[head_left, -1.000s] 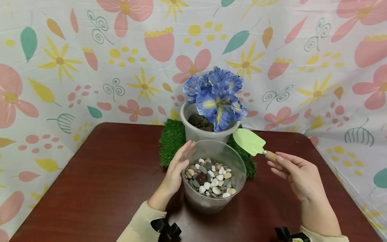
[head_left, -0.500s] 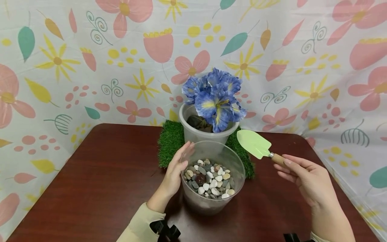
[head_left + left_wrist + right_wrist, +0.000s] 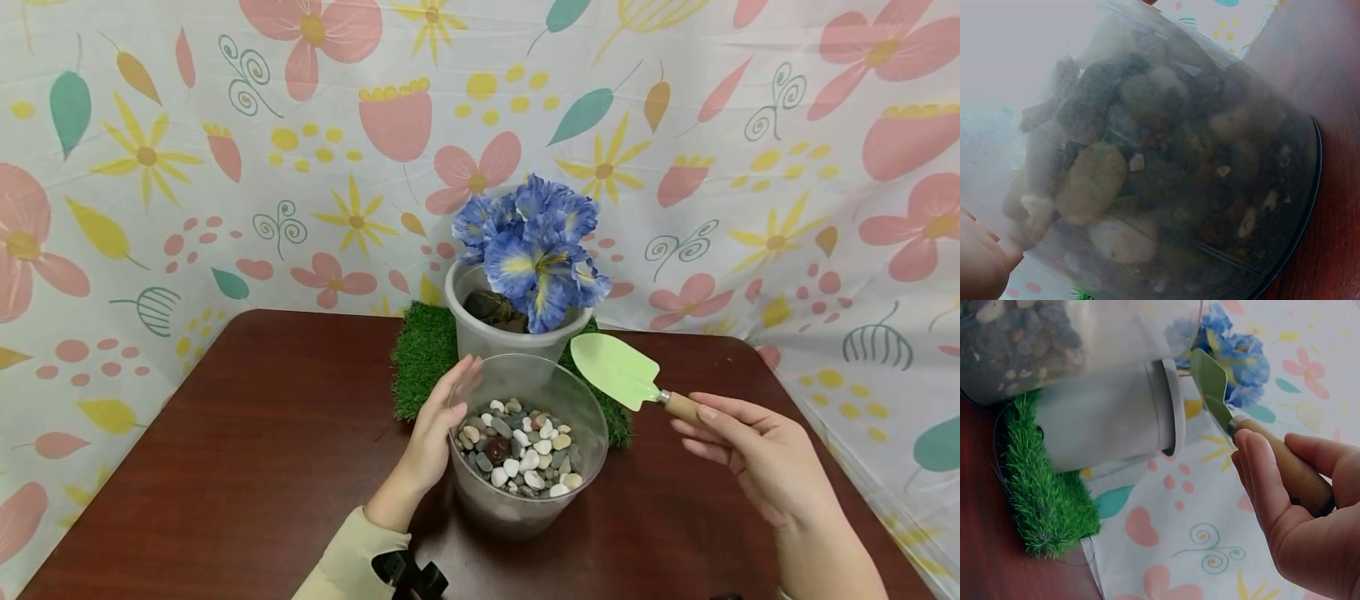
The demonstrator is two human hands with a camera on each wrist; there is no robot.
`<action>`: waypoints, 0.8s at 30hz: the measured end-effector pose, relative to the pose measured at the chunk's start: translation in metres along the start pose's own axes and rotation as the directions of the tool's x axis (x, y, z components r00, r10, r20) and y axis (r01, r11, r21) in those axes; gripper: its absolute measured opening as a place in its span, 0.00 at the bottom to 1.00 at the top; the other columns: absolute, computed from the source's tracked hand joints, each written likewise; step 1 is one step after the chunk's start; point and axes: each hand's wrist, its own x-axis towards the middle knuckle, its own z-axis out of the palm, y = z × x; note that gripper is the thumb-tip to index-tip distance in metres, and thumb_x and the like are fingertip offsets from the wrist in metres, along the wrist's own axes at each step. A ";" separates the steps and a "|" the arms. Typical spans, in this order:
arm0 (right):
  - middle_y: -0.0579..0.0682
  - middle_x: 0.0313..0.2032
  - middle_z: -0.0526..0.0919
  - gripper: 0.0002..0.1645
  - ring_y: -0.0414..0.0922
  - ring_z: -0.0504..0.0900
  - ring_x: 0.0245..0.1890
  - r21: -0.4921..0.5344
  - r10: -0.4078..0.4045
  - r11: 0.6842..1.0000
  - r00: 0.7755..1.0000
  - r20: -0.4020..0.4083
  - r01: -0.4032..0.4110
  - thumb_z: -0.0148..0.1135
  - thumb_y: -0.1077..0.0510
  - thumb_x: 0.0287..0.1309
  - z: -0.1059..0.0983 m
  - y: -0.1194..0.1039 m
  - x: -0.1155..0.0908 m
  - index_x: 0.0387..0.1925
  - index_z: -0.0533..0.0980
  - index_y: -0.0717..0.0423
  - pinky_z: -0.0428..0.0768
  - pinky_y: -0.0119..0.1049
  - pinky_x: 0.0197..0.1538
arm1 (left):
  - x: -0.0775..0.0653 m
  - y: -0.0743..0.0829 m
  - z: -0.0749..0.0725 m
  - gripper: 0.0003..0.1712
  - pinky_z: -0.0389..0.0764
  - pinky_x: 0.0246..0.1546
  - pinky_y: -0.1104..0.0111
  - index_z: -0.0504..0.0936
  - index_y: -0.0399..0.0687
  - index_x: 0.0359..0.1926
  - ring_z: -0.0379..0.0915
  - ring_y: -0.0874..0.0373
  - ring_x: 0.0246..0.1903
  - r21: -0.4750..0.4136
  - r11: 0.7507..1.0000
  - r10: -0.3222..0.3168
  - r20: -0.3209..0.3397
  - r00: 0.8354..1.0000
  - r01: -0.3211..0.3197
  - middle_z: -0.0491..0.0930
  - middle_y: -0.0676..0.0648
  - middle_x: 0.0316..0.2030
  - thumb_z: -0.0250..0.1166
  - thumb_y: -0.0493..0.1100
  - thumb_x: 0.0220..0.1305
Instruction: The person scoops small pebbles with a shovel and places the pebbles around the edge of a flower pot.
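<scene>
- Head view: right hand [image 3: 761, 458] pinches the trowel [image 3: 618, 368], likely light and stiff, best held by the handle [image 3: 682, 408].
- Left hand [image 3: 429, 435] spreads against the heavy-looking tub [image 3: 513, 513].

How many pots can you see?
2: a clear pot with pebbles against the left hand, and a white pot with blue flowers behind it, on the grass mat.
</scene>
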 end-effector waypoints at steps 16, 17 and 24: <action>0.49 0.41 0.87 0.20 0.46 0.87 0.38 -0.267 0.070 0.961 0.998 0.006 -0.066 0.48 0.72 0.62 0.018 -0.009 0.006 0.49 0.80 0.59 0.83 0.40 0.39 | -0.001 0.002 0.001 0.32 0.55 0.65 0.41 0.49 0.30 0.71 0.54 0.33 0.67 -0.002 0.999 -0.033 0.004 0.999 0.033 0.55 0.29 0.68 0.39 0.36 0.66; 0.48 0.41 0.87 0.20 0.46 0.87 0.37 -0.283 0.075 0.956 0.997 -0.004 -0.073 0.49 0.72 0.62 0.019 -0.010 0.007 0.48 0.81 0.57 0.84 0.40 0.39 | 0.000 0.002 0.001 0.33 0.54 0.65 0.39 0.49 0.31 0.71 0.53 0.34 0.67 -0.006 0.999 -0.036 0.005 0.999 0.036 0.55 0.29 0.68 0.39 0.36 0.66; 0.45 0.39 0.88 0.16 0.45 0.88 0.36 -0.445 0.094 0.891 0.995 -0.020 -0.093 0.54 0.68 0.61 0.029 -0.023 0.016 0.47 0.81 0.54 0.83 0.42 0.36 | 0.002 0.002 0.000 0.33 0.53 0.65 0.39 0.49 0.30 0.71 0.53 0.34 0.67 -0.026 0.999 -0.039 0.000 0.999 0.039 0.55 0.29 0.68 0.39 0.37 0.65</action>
